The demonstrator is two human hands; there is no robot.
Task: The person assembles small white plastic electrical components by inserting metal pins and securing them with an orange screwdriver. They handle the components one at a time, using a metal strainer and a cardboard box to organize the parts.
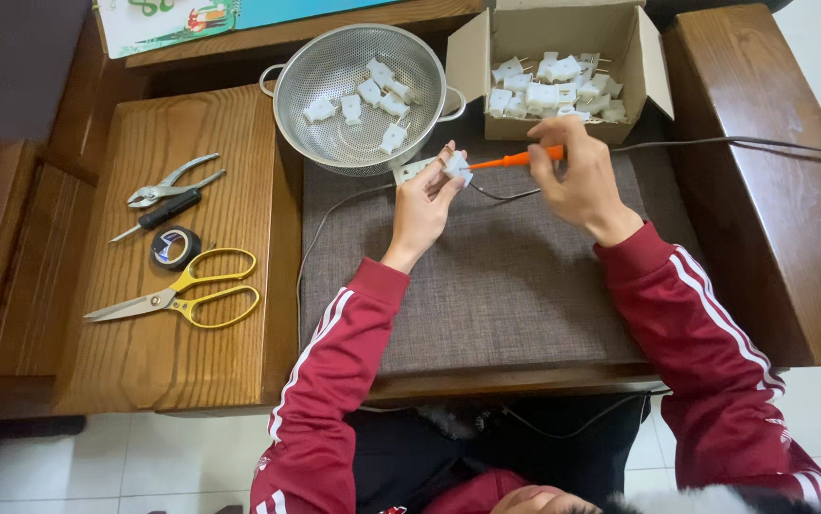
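Left hand [422,202] pinches a small white plug [456,168] over the grey mat [506,276]; right hand [577,176] grips an orange screwdriver [517,159], tip at the plug. Behind them stand a colander [358,95] and a box [563,67], both holding white plugs. Pliers [171,181], tape [175,247] and scissors [177,295] lie well left on wood.

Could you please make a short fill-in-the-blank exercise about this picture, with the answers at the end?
1. The right hand holds a screwdriver with an ______ handle.
2. The left hand holds a small ______ plastic part.
3. More such parts lie in the metal colander and in the cardboard ______.
4. The scissors on the wooden board have ______ handles.

Missing words: orange; white; box; yellow
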